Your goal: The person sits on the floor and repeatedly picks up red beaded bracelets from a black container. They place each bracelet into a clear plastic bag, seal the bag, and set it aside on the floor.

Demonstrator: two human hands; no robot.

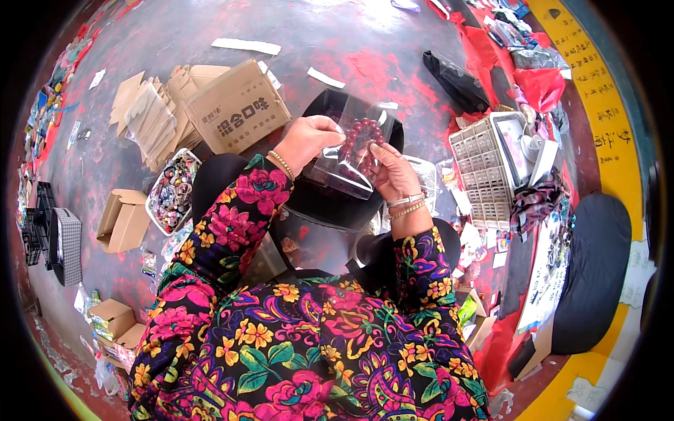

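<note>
Over a black tub [316, 207], my left hand [314, 142] pinches the edge of a clear plastic bag [335, 172]. My right hand [396, 174] has thumb and fingers closed at the lower right of a dark red bead bracelet [366, 126], which shows against the clear plastic. Whether the beads lie inside the bag or in front of it I cannot tell. Both wrists wear bracelets, and my sleeves are black with bright flowers.
Left of the tub stand a cardboard box [237, 109], flattened cardboard [128, 98] and a white basket [149, 203] of small colourful packets. An open carton [125, 223] sits farther left. On the right are a white plastic crate [477, 165], red plastic sheeting [540, 88] and a black cushion [593, 274].
</note>
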